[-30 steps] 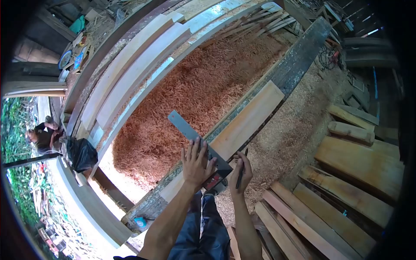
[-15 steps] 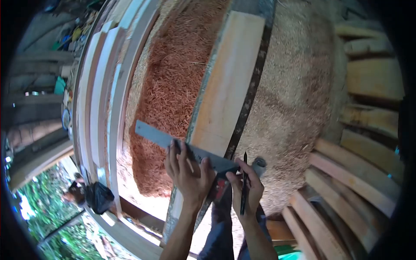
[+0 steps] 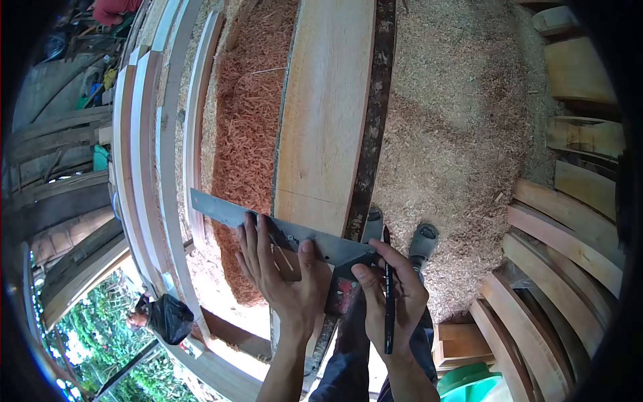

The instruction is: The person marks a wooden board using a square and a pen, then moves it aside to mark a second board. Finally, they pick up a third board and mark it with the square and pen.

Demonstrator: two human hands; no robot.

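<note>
A metal square point(image 3: 224, 209) lies across a pale wooden board point(image 3: 328, 100), its blade sticking out past the left edge. My left hand point(image 3: 284, 288) rests on the blade with fingers spread, the fingertips and thumb pressing it down. In my right hand point(image 3: 402, 298) a slim black pencil point(image 3: 389, 301) stands with its point upward. The thumb and index finger of that hand also touch the right end of the square, beside a dark stock with a red patch point(image 3: 346, 289). A thin dark line crosses the board just beyond the blade.
The board lies on a dark-edged beam point(image 3: 375, 114). Reddish shavings point(image 3: 251, 141) fill the left side, and sawdust point(image 3: 455, 134) covers the ground at right. Long timbers point(image 3: 144, 167) stand left; cut planks point(image 3: 536, 321) lie right. A sandaled foot point(image 3: 423, 241) and green tub point(image 3: 469, 383) show below.
The view has shifted, so the board looks more upright and both feet show. Both hands stay at the square, and the pencil remains in my right hand.
</note>
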